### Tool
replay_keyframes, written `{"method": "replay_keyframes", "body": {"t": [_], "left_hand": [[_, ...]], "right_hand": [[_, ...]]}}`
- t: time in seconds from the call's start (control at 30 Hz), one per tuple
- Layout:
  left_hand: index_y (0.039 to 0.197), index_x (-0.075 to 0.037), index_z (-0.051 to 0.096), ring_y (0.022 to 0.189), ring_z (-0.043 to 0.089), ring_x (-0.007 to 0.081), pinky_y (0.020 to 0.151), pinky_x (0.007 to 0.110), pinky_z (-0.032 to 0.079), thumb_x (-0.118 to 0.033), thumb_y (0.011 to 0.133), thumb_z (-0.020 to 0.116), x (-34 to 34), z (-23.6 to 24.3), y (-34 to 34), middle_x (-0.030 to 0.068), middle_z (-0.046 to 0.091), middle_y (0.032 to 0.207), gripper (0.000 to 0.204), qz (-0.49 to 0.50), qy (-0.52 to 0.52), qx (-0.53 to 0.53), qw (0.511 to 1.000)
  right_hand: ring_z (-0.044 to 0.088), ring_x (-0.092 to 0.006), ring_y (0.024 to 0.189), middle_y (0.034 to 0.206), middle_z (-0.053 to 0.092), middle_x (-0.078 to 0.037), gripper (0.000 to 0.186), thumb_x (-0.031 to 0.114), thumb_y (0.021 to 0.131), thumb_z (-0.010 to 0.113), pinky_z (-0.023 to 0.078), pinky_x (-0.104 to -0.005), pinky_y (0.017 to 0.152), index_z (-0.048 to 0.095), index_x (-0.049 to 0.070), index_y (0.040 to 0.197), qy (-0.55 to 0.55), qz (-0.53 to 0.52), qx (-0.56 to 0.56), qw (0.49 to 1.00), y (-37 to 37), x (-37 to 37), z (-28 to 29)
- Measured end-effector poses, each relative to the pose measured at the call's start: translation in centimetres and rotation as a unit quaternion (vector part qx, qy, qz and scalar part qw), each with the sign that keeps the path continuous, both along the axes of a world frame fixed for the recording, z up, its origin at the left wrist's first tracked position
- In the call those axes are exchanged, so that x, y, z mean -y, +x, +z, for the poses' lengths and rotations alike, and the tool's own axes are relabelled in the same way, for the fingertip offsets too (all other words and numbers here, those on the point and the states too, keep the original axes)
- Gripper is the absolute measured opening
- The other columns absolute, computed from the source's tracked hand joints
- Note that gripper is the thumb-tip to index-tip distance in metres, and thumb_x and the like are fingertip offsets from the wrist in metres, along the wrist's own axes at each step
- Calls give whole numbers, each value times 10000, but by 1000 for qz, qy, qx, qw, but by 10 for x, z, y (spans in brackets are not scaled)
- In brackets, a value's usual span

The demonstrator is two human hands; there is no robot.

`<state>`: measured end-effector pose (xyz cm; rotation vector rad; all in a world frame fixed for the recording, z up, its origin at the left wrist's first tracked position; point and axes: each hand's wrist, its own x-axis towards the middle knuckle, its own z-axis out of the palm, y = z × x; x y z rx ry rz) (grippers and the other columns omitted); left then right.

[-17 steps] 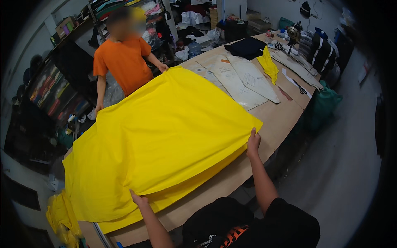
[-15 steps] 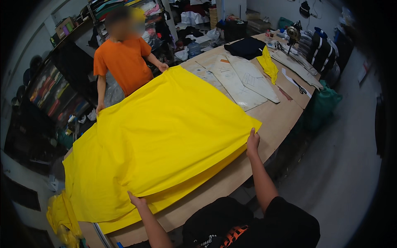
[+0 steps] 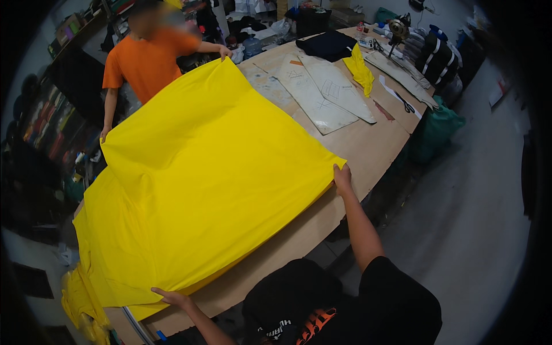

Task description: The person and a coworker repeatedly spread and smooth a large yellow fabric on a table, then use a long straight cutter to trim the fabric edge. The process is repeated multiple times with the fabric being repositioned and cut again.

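In the head view, the big yellow cloth is spread over the wooden table, partly lifted. Its long way runs slantwise from the low left up to the right, along the table. The right hand is closed, pinching the near right corner. The left hand pinches the near edge at the low left, with its thumb on top. Across the table, a person in an orange shirt holds the far edge
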<state>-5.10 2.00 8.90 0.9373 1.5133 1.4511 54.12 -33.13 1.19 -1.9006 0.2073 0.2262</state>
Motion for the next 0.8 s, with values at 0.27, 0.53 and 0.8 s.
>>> {"method": "replay_keyframes", "body": {"t": [0.27, 0.53, 0.8], "left_hand": [[973, -18, 608, 677, 571, 170, 587, 316, 450, -600, 1088, 527, -10, -48, -51, 81, 606, 815, 599, -69, -163, -100, 979], [905, -65, 540, 585, 540, 138, 540, 298, 427, -574, 1094, 541, -12, -66, -73, 49, 570, 702, 543, -108, -189, -135, 967], [959, -39, 648, 691, 602, 138, 633, 293, 445, -418, 1070, 672, 6, -53, -77, 40, 636, 807, 396, -121, -121, -134, 976]], "right_hand": [[725, -285, 798, 1026, 748, -175, 343, 238, 1054, 620, 578, -393, 676, 680, -35, 1254, -36, 14, -36, 999, 0, 2, 9], [735, -416, 984, 1071, 763, -234, 465, 410, 1058, 591, 560, -509, 854, 737, -16, 1172, -277, 85, 82, 954, 10, 20, -4], [732, -413, 1002, 1057, 768, -213, 452, 424, 1060, 583, 556, -518, 851, 749, 13, 1150, -364, 117, 59, 922, 8, 22, 17]]}}
